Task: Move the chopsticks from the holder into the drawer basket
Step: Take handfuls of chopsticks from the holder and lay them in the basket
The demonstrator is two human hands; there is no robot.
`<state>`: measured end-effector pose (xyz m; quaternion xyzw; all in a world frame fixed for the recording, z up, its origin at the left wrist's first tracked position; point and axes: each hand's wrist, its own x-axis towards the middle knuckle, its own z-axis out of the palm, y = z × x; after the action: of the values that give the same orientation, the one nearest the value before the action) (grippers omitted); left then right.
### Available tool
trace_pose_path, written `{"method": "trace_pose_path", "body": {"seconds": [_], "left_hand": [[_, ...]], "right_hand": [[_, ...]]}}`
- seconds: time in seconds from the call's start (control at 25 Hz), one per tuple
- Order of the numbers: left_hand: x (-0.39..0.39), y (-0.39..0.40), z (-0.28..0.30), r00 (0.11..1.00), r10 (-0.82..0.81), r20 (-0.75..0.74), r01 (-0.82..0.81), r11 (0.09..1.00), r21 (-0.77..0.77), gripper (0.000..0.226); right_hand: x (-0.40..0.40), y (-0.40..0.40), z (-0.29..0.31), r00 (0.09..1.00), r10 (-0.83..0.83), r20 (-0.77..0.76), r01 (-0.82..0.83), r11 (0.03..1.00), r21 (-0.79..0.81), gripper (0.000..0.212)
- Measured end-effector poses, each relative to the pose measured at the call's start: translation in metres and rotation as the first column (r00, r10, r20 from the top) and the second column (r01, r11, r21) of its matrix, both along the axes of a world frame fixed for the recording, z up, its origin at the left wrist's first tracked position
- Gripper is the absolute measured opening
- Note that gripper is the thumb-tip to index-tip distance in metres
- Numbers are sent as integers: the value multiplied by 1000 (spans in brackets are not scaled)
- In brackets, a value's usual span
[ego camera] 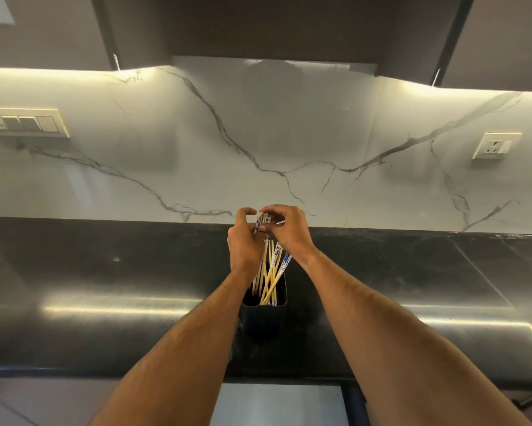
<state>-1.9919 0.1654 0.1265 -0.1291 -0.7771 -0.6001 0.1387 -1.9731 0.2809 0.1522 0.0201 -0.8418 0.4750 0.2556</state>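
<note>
A dark rectangular holder (263,321) stands on the black countertop (104,272), between my forearms. Several pale wooden chopsticks (270,281) with blue-and-white patterned tops lean together inside it. My left hand (243,241) curls around the patterned tops from the left. From the right, my right hand (284,229) pinches the same tops with curled fingers. Both hands meet above the holder, and the chopsticks' lower ends are still down in it. No drawer basket is in view.
A white marble backsplash (258,142) rises behind the counter, with a switch plate (24,123) at left and a socket (497,146) at right. Dark cabinets (274,26) hang overhead. A pale panel (277,404) shows below the counter's front edge.
</note>
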Motion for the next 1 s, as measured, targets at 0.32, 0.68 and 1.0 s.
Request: {"method": "trace_pose_path", "body": {"seconds": [0.32, 0.68, 1.0], "left_hand": [[26, -10, 52, 993, -81, -91, 83, 996, 23, 46], [78, -32, 83, 966, -238, -103, 240, 971, 8, 39], [143, -70, 57, 956, -290, -29, 280, 941, -190, 11]], "right_hand": [[37, -8, 49, 994, 10, -113, -23, 992, -120, 25], [96, -26, 74, 982, -80, -173, 47, 981, -187, 22], [161, -58, 65, 996, -64, -69, 55, 991, -119, 31]]}}
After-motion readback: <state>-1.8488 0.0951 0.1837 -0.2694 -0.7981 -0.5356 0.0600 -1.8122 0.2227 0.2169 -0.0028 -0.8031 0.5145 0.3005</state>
